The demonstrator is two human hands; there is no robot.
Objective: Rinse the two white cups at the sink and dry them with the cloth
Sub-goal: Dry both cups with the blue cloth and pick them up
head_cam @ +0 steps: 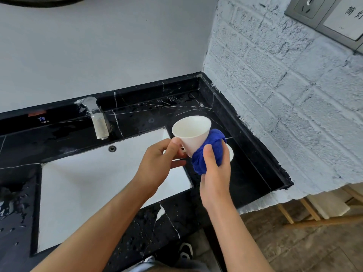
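Observation:
A white cup [191, 132] is tilted in the air over the sink's right edge, its mouth facing up and left. My left hand [161, 160] grips it at the handle. My right hand [215, 173] presses a bunched blue cloth [208, 152] against the cup's outer wall and base. A second white cup [230, 153] rests on the black counter behind the cloth; only a sliver of it shows.
The white rectangular sink [88, 183] is set in a wet black marble counter [245, 173]. A metal tap [96, 118] stands at the back with no water running. White brick wall rises on the right. Wooden slats and floor lie beyond the counter's end.

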